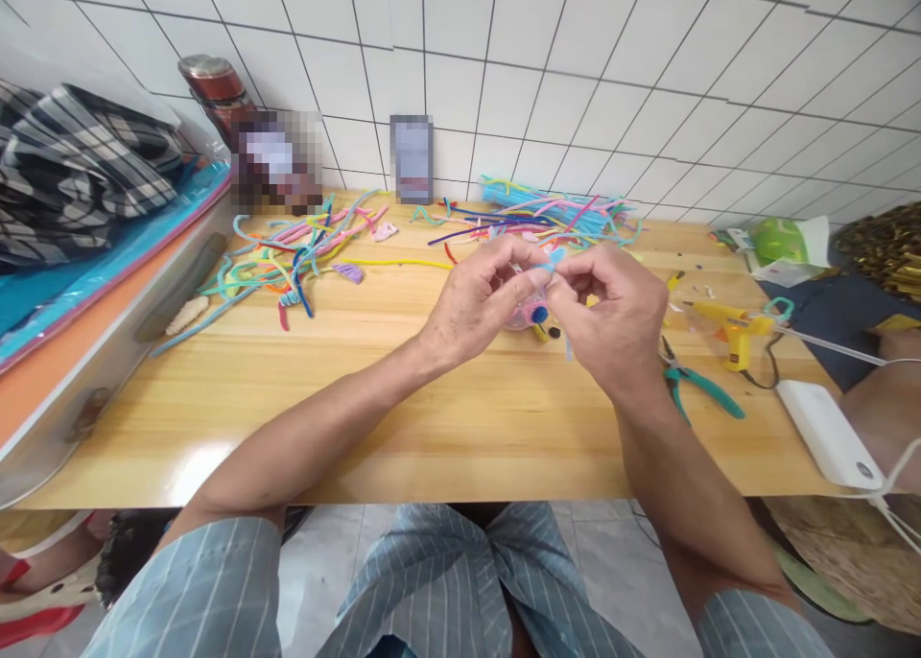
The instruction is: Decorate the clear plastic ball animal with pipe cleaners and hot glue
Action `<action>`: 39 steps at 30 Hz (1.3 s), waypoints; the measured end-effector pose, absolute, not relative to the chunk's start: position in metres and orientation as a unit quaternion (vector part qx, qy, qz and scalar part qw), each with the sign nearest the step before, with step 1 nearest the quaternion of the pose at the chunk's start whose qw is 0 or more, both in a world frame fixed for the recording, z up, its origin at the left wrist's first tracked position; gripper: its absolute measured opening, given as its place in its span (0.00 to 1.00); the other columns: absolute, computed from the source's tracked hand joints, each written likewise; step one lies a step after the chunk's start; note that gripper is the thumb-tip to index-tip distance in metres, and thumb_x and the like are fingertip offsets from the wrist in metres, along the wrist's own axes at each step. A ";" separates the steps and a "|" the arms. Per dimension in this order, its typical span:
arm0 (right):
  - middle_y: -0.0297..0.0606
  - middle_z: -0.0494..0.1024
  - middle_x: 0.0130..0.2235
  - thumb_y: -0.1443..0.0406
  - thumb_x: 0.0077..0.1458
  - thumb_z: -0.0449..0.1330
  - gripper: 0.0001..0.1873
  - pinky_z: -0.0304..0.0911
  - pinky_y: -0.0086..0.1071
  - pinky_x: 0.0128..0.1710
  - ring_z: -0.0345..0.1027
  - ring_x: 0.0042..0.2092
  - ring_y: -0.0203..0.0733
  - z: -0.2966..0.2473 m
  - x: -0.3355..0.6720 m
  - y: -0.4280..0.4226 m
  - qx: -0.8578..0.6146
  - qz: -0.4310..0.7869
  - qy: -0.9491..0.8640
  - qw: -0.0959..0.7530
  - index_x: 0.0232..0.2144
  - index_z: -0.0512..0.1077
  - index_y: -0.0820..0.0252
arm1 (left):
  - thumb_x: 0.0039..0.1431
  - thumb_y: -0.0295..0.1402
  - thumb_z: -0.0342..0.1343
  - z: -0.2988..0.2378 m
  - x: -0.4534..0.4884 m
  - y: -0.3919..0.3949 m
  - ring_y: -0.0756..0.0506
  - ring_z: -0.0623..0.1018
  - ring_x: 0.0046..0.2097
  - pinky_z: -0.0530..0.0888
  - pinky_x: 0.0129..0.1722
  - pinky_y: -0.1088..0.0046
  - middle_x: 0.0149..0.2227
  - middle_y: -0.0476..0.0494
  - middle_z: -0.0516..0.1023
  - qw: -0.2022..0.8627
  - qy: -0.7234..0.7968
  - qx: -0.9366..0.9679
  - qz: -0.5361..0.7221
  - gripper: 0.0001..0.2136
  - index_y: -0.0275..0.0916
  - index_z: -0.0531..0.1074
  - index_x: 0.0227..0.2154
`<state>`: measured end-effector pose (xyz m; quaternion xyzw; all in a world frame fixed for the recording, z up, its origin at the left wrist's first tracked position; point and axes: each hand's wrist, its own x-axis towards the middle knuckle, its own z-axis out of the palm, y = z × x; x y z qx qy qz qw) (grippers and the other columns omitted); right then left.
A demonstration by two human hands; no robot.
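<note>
My left hand [481,298] and my right hand [615,308] meet above the middle of the wooden table [345,418]. Both are closed in a pinch around a small pipe-cleaner piece [536,298]: light blue strand on top, a dark blue round bit and something pink below. The fingers hide most of it. A thin pale strand hangs down from under my right hand.
Heaps of coloured pipe cleaners [302,246] lie at the back left and pipe cleaners [554,212] at the back right. A yellow glue gun [734,327], teal-handled pliers [695,385] and a white power bank [827,433] sit at the right. A blurred phone [412,159] leans on the tiled wall.
</note>
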<state>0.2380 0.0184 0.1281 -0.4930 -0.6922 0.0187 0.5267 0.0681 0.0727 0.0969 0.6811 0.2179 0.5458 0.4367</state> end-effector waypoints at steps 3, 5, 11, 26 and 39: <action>0.33 0.76 0.30 0.67 0.62 0.68 0.10 0.65 0.40 0.34 0.68 0.31 0.41 0.133 0.249 0.016 -0.492 -0.044 -0.737 0.461 0.29 0.75 0.50 | 0.74 0.42 0.68 0.101 0.059 0.078 0.46 0.79 0.38 0.77 0.42 0.69 0.38 0.46 0.86 0.362 0.226 0.745 0.513 0.09 0.43 0.84 0.39; 0.34 0.77 0.30 0.67 0.62 0.68 0.09 0.64 0.40 0.34 0.69 0.32 0.42 0.133 0.254 0.014 -0.488 -0.059 -0.751 0.441 0.29 0.76 0.50 | 0.74 0.37 0.67 0.102 0.057 0.079 0.45 0.80 0.40 0.77 0.45 0.68 0.38 0.46 0.86 0.328 0.230 0.762 0.508 0.07 0.43 0.84 0.38; 0.34 0.80 0.32 0.61 0.69 0.71 0.09 0.70 0.41 0.36 0.73 0.33 0.43 0.123 0.250 0.009 -0.492 0.031 -0.707 0.507 0.34 0.80 0.49 | 0.71 0.53 0.72 0.094 0.069 0.069 0.48 0.76 0.33 0.74 0.34 0.71 0.34 0.47 0.82 0.441 0.233 0.668 0.552 0.19 0.42 0.82 0.36; 0.31 0.80 0.28 0.49 0.63 0.76 0.18 0.68 0.33 0.27 0.72 0.28 0.38 0.112 0.258 0.024 -0.503 0.218 -0.648 0.528 0.32 0.80 0.53 | 0.59 0.59 0.79 0.088 0.075 0.072 0.50 0.78 0.29 0.76 0.28 0.74 0.30 0.48 0.83 0.565 0.241 0.614 0.496 0.26 0.39 0.83 0.36; 0.30 0.80 0.28 0.46 0.64 0.77 0.21 0.71 0.33 0.28 0.70 0.27 0.37 0.101 0.248 0.014 -0.493 0.238 -0.615 0.567 0.33 0.79 0.52 | 0.65 0.61 0.74 0.072 0.089 0.054 0.50 0.80 0.32 0.80 0.35 0.74 0.32 0.50 0.82 0.578 0.249 0.546 0.553 0.26 0.41 0.79 0.38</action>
